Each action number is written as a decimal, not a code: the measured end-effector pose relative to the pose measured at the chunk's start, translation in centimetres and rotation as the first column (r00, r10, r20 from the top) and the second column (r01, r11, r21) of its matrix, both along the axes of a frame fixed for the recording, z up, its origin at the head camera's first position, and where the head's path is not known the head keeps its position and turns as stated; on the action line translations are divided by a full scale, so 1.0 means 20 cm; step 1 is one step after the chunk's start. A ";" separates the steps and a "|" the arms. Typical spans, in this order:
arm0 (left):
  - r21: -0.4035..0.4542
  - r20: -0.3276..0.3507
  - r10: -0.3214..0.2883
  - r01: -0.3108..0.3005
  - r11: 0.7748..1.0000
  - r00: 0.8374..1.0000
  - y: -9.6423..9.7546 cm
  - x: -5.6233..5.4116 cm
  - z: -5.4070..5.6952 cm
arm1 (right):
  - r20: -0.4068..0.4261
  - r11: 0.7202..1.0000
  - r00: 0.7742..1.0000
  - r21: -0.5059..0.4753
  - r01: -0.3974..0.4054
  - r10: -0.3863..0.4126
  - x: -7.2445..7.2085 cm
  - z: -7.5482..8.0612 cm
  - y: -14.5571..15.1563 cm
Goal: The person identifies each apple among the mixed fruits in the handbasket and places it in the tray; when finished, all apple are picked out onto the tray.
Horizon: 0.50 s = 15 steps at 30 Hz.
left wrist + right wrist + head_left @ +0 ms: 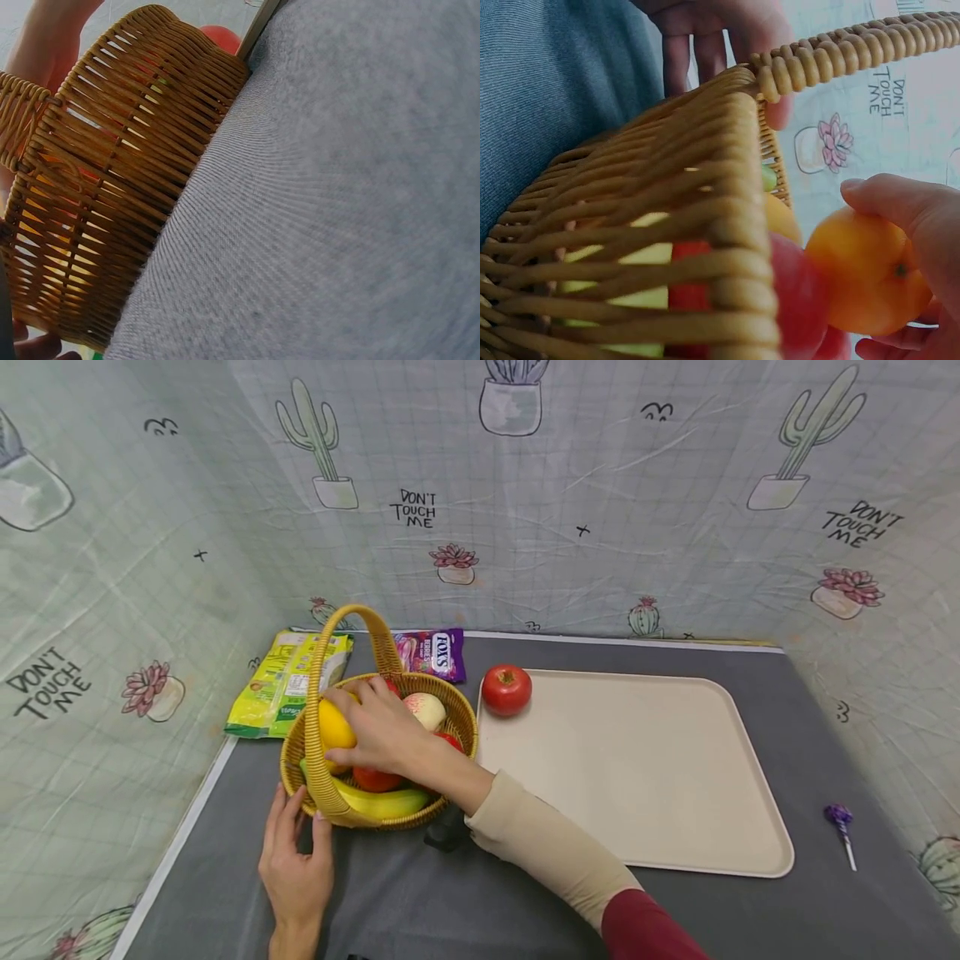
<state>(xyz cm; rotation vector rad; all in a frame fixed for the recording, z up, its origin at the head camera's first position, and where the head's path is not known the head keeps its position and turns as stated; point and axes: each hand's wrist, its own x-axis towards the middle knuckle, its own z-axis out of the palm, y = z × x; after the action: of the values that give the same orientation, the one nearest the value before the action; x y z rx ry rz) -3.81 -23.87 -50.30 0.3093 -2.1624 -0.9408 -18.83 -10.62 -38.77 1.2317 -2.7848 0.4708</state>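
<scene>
In the head view, my right hand [386, 727] reaches into a woven basket [465, 710] with a tall arched handle. Its thumb and fingers grip an orange [866, 270], seen up close in the right wrist view beside a red fruit [795, 300]. Below the hand, a banana [382, 804] lies along the basket's near side, next to another red fruit [375, 779]. A pale speckled fruit [426, 710] sits toward the back. My left hand [296, 864] touches the basket's near left side by the foot of the handle, fingers fairly straight along the wickerwork.
A beige tray [637, 777] stands right of the basket, with a red apple-like fruit [506, 690] at its far left corner. Behind the basket lie a yellow-green packet [281, 685] and a purple Fox's packet [442, 653]. A purple lollipop [838, 817] lies at the far right.
</scene>
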 end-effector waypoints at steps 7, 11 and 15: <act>0.008 0.020 0.005 -0.006 1.000 1.000 0.00 0.00 0.00 | -0.024 1.000 1.000 0.010 -0.016 0.016 0.00 -0.02 -0.01; 0.006 0.024 0.007 -0.007 1.000 1.000 0.00 0.00 0.00 | -0.024 1.000 1.000 0.013 -0.017 0.017 0.00 -0.02 -0.01; 0.009 0.028 0.006 -0.006 1.000 1.000 0.00 0.00 0.00 | -0.013 1.000 1.000 0.025 -0.015 0.015 0.00 -0.02 -0.01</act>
<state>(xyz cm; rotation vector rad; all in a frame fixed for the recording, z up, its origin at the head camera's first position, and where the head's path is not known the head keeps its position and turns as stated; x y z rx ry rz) -3.87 -23.85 -50.35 0.3350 -2.1817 -0.9482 -18.79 -10.73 -39.25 1.2568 -2.7803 0.4288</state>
